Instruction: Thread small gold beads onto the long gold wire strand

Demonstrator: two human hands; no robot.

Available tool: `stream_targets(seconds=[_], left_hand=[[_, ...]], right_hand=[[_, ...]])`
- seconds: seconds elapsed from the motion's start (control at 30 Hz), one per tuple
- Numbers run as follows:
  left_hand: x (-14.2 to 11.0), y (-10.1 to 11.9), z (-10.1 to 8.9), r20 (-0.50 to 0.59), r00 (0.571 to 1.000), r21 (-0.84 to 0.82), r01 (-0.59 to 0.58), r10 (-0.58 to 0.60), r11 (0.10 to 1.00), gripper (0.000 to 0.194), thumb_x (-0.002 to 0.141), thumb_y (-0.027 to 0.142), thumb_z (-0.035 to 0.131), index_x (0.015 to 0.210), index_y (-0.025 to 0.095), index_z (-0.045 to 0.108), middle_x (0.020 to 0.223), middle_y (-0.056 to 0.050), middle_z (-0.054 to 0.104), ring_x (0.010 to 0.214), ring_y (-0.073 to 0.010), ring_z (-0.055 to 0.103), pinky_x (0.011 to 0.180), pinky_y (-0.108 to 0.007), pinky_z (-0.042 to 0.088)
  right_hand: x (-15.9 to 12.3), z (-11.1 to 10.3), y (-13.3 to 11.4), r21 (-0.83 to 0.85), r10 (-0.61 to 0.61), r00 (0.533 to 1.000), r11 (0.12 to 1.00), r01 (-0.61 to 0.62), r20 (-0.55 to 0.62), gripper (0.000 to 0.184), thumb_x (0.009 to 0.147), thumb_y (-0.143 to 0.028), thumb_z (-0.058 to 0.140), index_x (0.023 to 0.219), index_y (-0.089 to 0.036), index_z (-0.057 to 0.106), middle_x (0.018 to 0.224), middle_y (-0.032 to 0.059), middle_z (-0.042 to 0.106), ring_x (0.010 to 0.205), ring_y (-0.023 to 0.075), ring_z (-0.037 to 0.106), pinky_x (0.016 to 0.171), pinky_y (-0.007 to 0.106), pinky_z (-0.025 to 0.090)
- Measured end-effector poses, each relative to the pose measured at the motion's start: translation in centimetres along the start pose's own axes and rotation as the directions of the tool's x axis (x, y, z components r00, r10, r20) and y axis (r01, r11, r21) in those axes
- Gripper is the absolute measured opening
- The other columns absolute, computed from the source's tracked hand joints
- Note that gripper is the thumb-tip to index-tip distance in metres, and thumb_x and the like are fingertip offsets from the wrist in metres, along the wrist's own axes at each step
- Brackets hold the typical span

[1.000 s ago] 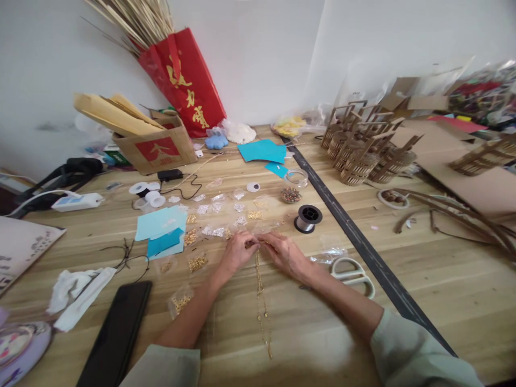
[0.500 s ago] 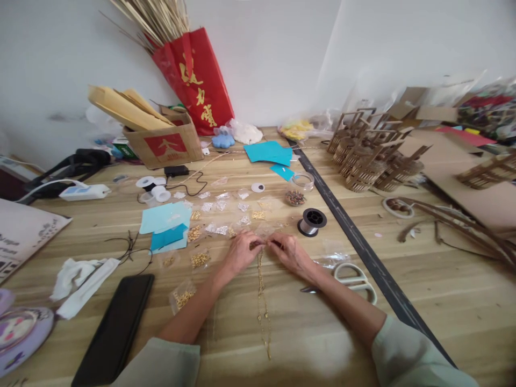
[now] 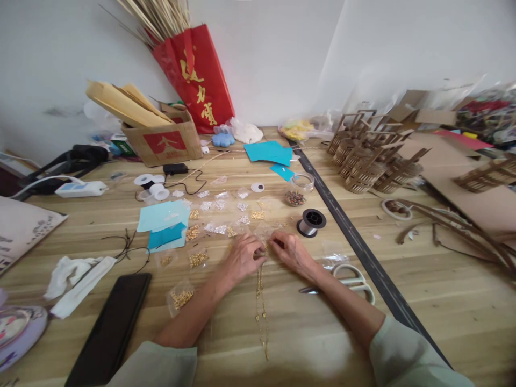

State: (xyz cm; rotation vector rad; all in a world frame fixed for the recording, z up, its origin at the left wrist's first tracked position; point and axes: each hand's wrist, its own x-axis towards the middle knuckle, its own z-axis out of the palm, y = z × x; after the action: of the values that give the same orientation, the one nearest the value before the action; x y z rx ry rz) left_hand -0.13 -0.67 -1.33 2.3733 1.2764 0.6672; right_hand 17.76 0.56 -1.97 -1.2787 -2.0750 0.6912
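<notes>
A thin gold chain [image 3: 260,312] lies lengthwise on the table, its upper end reaching up to my fingers. My left hand [image 3: 244,257] is closed over that end, thumb and forefinger pinched together. Close beside it, my right hand [image 3: 291,250] has its fingers pressed together; anything between them is too small or hidden. Small clear bags of gold findings [image 3: 199,259] and silver findings [image 3: 216,229] lie to the left of and beyond my hands. A spool of fine wire [image 3: 311,222] stands beyond my right hand. Scissors [image 3: 353,280] lie partly under my right forearm.
A black phone [image 3: 109,328] lies at the left front, near white cloth strips [image 3: 83,279]. Blue sheets [image 3: 164,223] lie at mid left. A cardboard box [image 3: 161,144] and red bag [image 3: 199,80] stand at the back. Small wooden baskets [image 3: 371,156] cluster at the back right.
My fingertips have moved slightly apart. The left hand has turned and come a little down and right over the chain's end. The chain has barely shifted.
</notes>
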Motion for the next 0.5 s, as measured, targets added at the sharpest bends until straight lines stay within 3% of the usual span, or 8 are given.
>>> stream_targets(seconds=[0.5], left_hand=[[-0.66, -0.37, -0.01, 0.072, 0.992, -0.032, -0.100, 0.102, 0.994, 0.010, 0.080, 0.018, 0.061, 0.073, 0.019, 0.068, 0.075, -0.004, 0.064, 0.080, -0.0191, 0.056, 0.075, -0.032, 0.043]], right_hand=[[0.10, -0.30, 0.44, -0.032, 0.022, 0.999, 0.999, -0.021, 0.032, 0.015, 0.080, -0.013, 0.050, 0.074, -0.015, 0.063, 0.061, 0.0001, 0.059, 0.054, 0.0110, 0.049, 0.054, 0.022, 0.033]])
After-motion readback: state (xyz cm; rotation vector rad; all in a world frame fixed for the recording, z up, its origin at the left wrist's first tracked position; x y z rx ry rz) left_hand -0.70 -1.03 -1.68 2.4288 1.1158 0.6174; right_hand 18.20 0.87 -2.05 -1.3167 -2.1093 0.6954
